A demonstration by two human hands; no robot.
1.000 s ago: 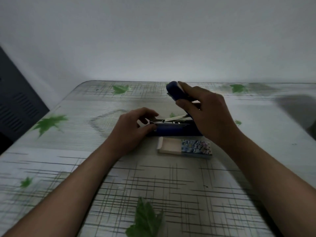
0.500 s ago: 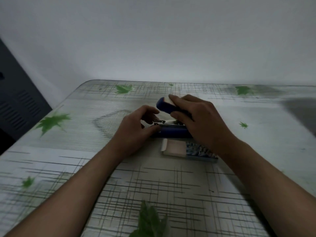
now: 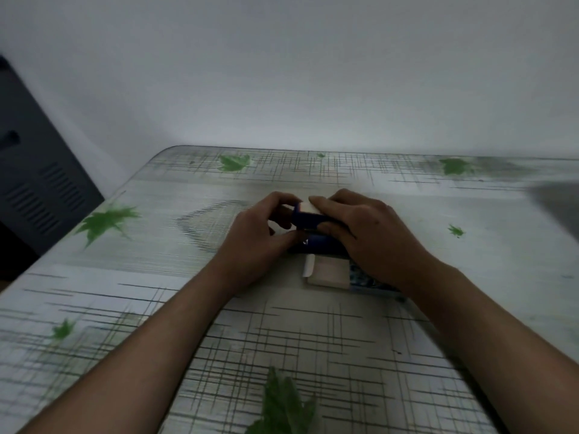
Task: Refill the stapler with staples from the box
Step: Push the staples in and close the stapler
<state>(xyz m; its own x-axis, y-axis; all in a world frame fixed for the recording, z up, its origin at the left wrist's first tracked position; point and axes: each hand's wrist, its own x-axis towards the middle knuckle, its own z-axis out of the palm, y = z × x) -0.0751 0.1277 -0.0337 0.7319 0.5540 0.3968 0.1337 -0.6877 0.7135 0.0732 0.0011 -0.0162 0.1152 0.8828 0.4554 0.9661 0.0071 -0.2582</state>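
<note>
A dark blue stapler (image 3: 316,233) lies on the table (image 3: 313,339) between both hands, its top arm folded down close to the base. My right hand (image 3: 372,236) lies over the top arm and presses on it. At the stapler's left front end, my left hand (image 3: 260,239) holds it with thumb and fingers. Just in front of the stapler is the staple box (image 3: 332,272), its pale tray slid out to the left; the patterned sleeve is partly hidden under my right wrist.
The table has a pale top printed with grey lines and green leaves. A dark slatted object (image 3: 34,189) stands off the table's left edge. A plain wall rises behind the far edge.
My right hand has swung the stapler's raised top arm down toward the base. My left hand stayed at the front end. The staple box has not moved.
</note>
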